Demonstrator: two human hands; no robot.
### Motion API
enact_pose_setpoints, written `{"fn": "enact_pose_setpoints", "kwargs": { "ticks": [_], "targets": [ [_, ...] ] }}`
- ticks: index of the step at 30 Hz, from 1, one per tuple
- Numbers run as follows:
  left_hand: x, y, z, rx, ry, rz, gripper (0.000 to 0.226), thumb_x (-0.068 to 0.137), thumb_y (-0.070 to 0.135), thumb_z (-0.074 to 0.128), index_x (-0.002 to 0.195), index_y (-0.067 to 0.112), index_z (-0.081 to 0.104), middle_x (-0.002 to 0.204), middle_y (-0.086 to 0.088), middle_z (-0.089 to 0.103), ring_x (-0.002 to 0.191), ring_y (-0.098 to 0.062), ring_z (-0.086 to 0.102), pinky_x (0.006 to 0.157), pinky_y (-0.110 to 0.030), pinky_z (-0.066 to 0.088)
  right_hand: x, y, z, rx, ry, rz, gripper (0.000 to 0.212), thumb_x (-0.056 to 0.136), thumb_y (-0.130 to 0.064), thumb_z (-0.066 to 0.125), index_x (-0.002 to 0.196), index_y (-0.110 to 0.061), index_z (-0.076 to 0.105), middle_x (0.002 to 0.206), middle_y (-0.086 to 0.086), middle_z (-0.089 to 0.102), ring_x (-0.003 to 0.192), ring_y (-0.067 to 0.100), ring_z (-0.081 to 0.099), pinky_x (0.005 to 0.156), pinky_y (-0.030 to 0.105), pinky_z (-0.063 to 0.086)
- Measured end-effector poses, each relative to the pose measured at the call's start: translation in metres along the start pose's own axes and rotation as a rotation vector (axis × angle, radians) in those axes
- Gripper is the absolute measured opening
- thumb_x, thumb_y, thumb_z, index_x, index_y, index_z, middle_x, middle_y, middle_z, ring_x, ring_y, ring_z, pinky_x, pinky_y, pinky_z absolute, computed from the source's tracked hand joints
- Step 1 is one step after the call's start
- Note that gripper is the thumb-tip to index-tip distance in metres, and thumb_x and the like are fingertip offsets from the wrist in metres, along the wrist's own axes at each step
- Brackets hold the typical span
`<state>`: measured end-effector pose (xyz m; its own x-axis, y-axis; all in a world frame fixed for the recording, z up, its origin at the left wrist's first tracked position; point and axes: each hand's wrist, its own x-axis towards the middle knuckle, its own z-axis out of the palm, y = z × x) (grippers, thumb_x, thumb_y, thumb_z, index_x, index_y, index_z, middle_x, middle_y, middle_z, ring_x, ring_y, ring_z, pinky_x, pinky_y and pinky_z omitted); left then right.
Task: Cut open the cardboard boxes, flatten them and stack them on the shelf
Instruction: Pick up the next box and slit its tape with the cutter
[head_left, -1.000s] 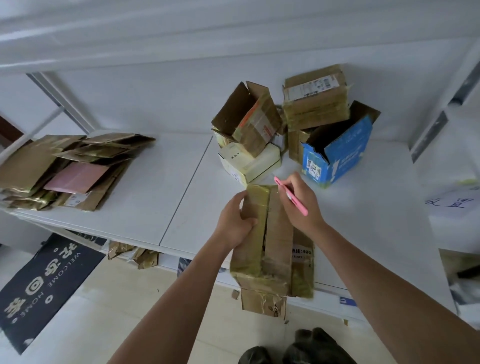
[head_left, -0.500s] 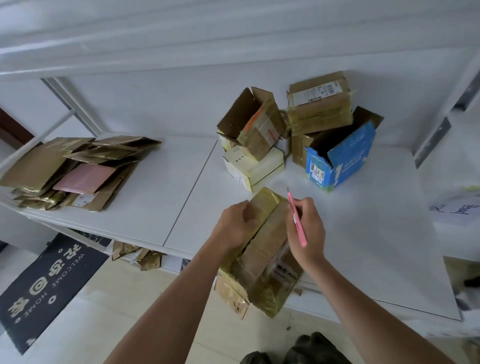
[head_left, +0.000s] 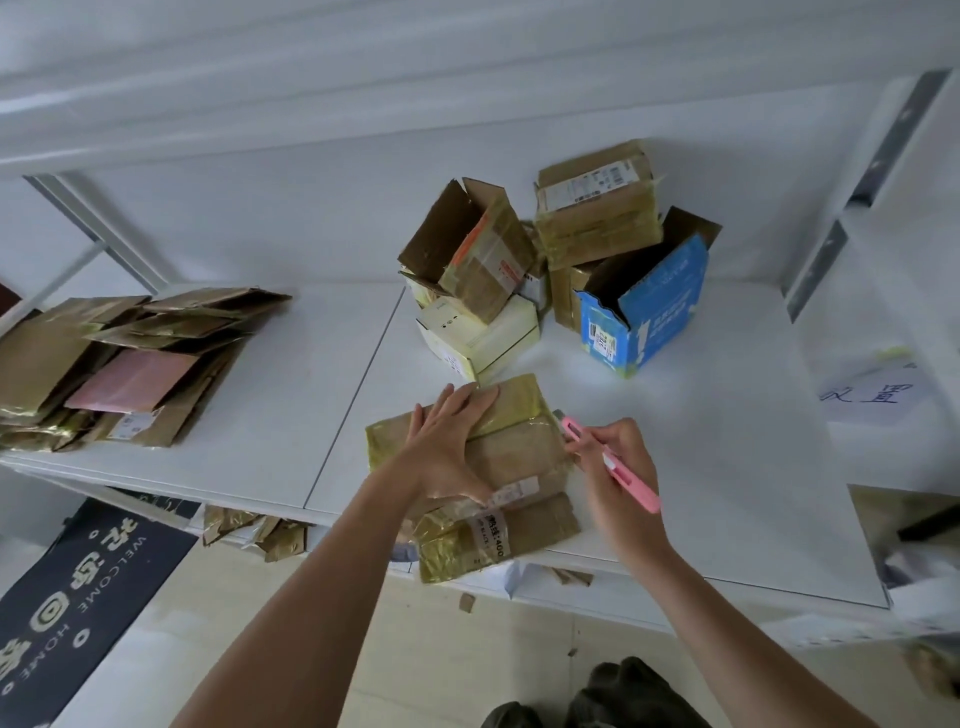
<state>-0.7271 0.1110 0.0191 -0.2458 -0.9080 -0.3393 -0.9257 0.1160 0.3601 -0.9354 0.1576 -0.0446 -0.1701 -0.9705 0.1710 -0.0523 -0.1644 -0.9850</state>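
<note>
A brown, tape-wrapped cardboard box (head_left: 524, 457) lies flattened on the white shelf (head_left: 701, 467), its near end hanging over the front edge. My left hand (head_left: 449, 441) presses flat on top of it with fingers spread. My right hand (head_left: 615, 457) holds a pink utility knife (head_left: 613, 462) at the box's right edge, the blade end touching the cardboard. A stack of flattened boxes (head_left: 130, 364) lies at the shelf's left end. Several uncut boxes (head_left: 545, 270) stand behind, among them a blue box (head_left: 649, 317) and a pale yellow box (head_left: 483, 332).
Cardboard scraps (head_left: 260, 530) lie on a lower level below the shelf edge. A dark welcome mat (head_left: 78, 597) covers the floor at the left. A paper with writing (head_left: 878, 395) sits at the right. A metal upright (head_left: 98, 228) stands at the back left.
The box has gone from held up and tilted to lying flat on the shelf. My left hand went from gripping it to pressing flat. The knife moved to its right edge.
</note>
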Motion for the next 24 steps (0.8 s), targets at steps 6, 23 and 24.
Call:
{"fn": "enact_pose_setpoints", "kwargs": {
  "ticks": [6, 23, 24],
  "targets": [
    [0.002, -0.017, 0.004, -0.290, -0.013, -0.058, 0.117, 0.062, 0.040, 0.091, 0.155, 0.040, 0.019, 0.163, 0.021, -0.004, 0.149, -0.013, -0.019, 0.118, -0.050, -0.011, 0.034, 0.002, -0.010, 0.177, -0.039, 0.139, 0.010, 0.100, -0.011, 0.053, 0.093, -0.006, 0.050, 0.088, 0.007, 0.074, 0.095, 0.028, 0.071, 0.087, 0.046, 0.057],
    [-0.002, -0.008, 0.004, -0.348, 0.014, -0.106, 0.106, 0.065, 0.020, 0.090, 0.153, 0.027, 0.031, 0.165, 0.010, 0.005, 0.151, -0.010, -0.007, 0.123, -0.047, 0.000, 0.078, 0.005, 0.002, -0.042, -0.290, 0.031, 0.013, 0.098, -0.011, 0.057, 0.088, -0.005, 0.051, 0.084, 0.002, 0.072, 0.093, 0.011, 0.070, 0.080, 0.027, 0.055],
    [-0.001, -0.009, 0.004, -0.341, 0.011, -0.106, 0.106, 0.066, 0.020, 0.090, 0.153, 0.027, 0.031, 0.165, 0.010, 0.005, 0.151, -0.010, -0.007, 0.123, -0.047, 0.000, 0.079, 0.003, 0.000, -0.069, -0.312, 0.012, 0.013, 0.098, -0.011, 0.057, 0.087, -0.007, 0.051, 0.084, 0.001, 0.072, 0.092, 0.009, 0.070, 0.075, 0.021, 0.053]
  ]
}}
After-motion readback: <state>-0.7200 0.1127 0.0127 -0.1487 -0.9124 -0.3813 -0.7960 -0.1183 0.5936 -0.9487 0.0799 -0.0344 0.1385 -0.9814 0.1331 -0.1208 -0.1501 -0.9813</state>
